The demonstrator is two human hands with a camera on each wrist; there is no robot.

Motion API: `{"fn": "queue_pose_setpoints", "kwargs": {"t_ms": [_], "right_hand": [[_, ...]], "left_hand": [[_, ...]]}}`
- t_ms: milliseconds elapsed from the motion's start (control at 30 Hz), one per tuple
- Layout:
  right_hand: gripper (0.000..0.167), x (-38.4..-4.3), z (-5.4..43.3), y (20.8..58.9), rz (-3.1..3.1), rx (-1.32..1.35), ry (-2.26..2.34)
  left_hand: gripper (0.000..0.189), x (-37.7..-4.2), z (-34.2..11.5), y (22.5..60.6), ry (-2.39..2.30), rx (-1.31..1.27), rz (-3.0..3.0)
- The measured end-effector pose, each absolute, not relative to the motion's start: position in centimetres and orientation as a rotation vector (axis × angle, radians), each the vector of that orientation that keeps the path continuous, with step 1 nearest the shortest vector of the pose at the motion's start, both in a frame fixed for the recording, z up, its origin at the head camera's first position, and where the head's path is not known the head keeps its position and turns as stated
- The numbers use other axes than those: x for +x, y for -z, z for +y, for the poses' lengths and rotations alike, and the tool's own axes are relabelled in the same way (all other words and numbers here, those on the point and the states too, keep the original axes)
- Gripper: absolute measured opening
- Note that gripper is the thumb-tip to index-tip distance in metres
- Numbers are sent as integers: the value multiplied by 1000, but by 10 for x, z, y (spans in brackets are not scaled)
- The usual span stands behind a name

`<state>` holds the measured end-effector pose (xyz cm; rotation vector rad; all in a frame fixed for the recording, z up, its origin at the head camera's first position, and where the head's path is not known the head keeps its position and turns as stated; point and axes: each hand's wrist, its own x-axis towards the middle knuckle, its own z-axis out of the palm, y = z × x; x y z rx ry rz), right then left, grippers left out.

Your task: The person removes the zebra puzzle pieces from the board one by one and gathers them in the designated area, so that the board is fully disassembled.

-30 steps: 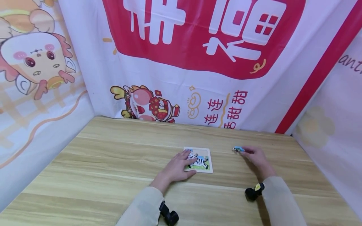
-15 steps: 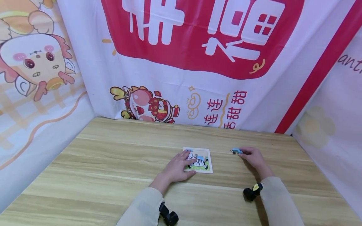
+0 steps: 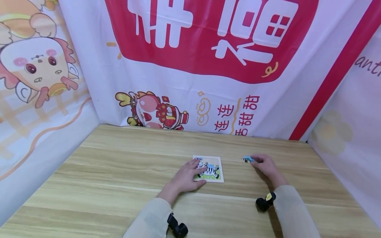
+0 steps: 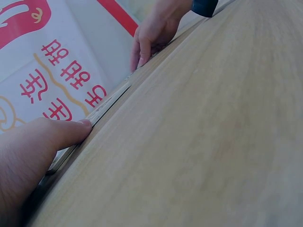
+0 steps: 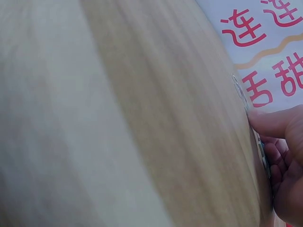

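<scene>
A small square zebra puzzle board (image 3: 221, 170) with a pale rim lies flat on the table in the head view. My left hand (image 3: 187, 177) rests on its left side, fingers extended over part of the zebra picture (image 3: 211, 171) and thumb at the near edge. The left wrist view shows that thumb (image 4: 71, 132) along the board's thin edge. To the right of the board, my right hand (image 3: 267, 166) pinches a small blue puzzle piece (image 3: 247, 159) between thumb and fingers, low over the table. In the right wrist view the right hand (image 5: 284, 142) largely hides the piece.
The wood-grained table (image 3: 119, 165) reaches back to a printed cloth (image 3: 190, 76) hanging behind it. Further cloth hangs at the left and right sides. A black wrist camera (image 3: 177, 227) sits on the left wrist, another camera (image 3: 265, 202) on the right.
My right hand has shifted slightly left with the puzzle piece, closer to the board, and the piece has turned a little. The left hand stays in place on the board.
</scene>
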<state>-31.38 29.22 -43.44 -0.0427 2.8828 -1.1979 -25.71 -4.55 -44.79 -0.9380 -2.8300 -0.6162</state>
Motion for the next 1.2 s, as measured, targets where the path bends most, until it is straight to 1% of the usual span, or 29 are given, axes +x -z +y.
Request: {"fn": "queue_pose_setpoints", "kwargs": {"t_ms": [400,767,1100,1200], "right_hand": [[41,-310,293,431,2880,-89,1248],[43,-305,289,418,2802,-22,1281],[40,-298,277,407,2829,-139,1304],[38,-297,266,405,2838,-240,1337]], "left_hand": [[56,-257,-46,448,647,-932,-2822],[57,-257,-46,447,731,-910,-2794],[58,-249,-58,443,743,-915,-2795],[58,-247,-62,444,706,-920,-2791]]}}
